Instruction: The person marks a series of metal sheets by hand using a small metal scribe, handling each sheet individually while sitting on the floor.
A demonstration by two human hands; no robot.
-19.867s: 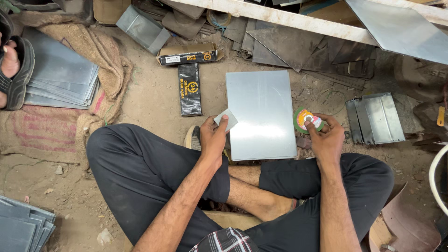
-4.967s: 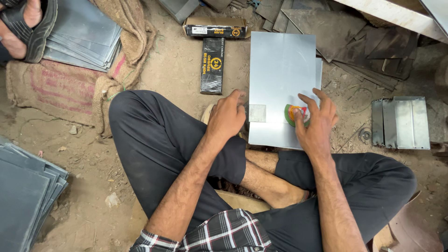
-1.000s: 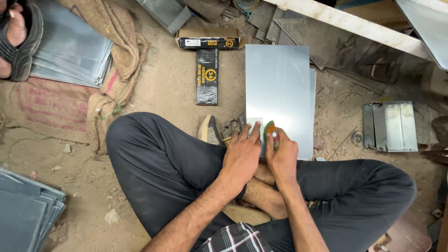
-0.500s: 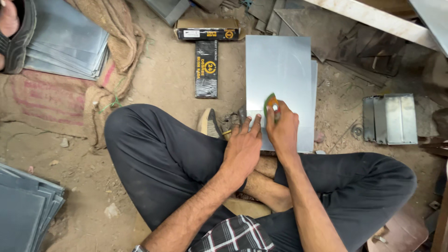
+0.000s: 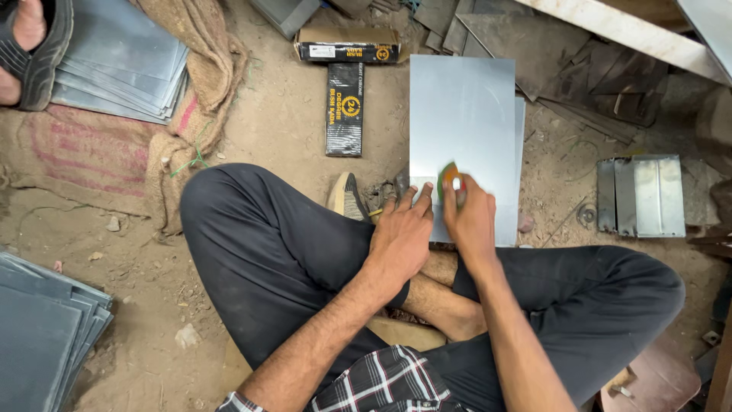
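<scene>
A grey metal sheet (image 5: 462,114) lies flat on the dirt floor in front of my crossed legs. My right hand (image 5: 470,220) grips a small round green, orange and white object (image 5: 448,181), a tape-like roll, and holds it on the sheet's near part. My left hand (image 5: 402,236) rests just left of it, fingers spread, fingertips on the sheet's near left corner. A small pale square piece seen earlier is hidden under the hands.
Two long black and yellow boxes (image 5: 345,95) lie left of the sheet. Metal sheet stacks (image 5: 122,69) sit at top left on burlap, more sheets (image 5: 38,336) at bottom left. Folded metal pieces (image 5: 640,196) lie right. Another person's sandalled foot (image 5: 30,46) is top left.
Both hands have stayed close together at the sheet's near edge. My right hand with the roll has shifted slightly along the sheet, and my left fingers have moved closer to it.
</scene>
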